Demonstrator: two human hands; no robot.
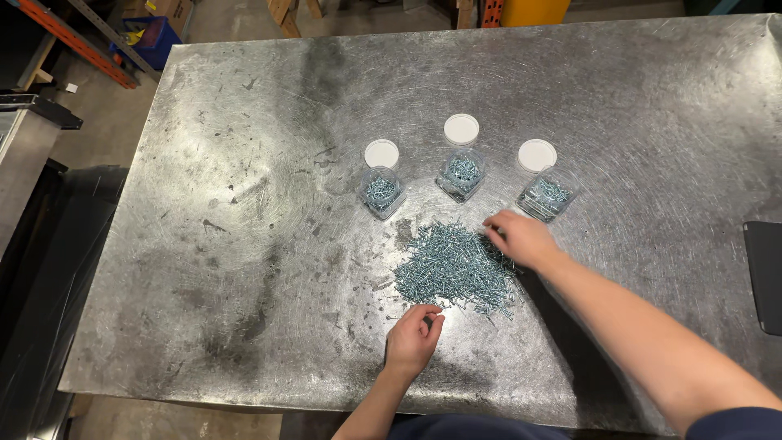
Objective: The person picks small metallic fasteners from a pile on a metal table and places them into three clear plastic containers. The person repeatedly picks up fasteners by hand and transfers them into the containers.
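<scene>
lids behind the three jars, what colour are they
White: all three round lids are plain white, lying flat on the metal table. The head view shows them best.

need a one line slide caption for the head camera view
Two hands, left hand and right hand, at a pile of screws before three open jars on a metal table.

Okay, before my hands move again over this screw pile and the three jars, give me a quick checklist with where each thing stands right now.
1. Three clear jars upright and open: ok.
2. White lids off, lying behind the jars: ok.
3. Screw pile in one heap on the metal table: ok.
4. Right hand on the pile's far edge: ok.
5. Left hand holding screws: cannot tell, fingers curled.
6. Jars evenly filled: cannot tell.
</scene>
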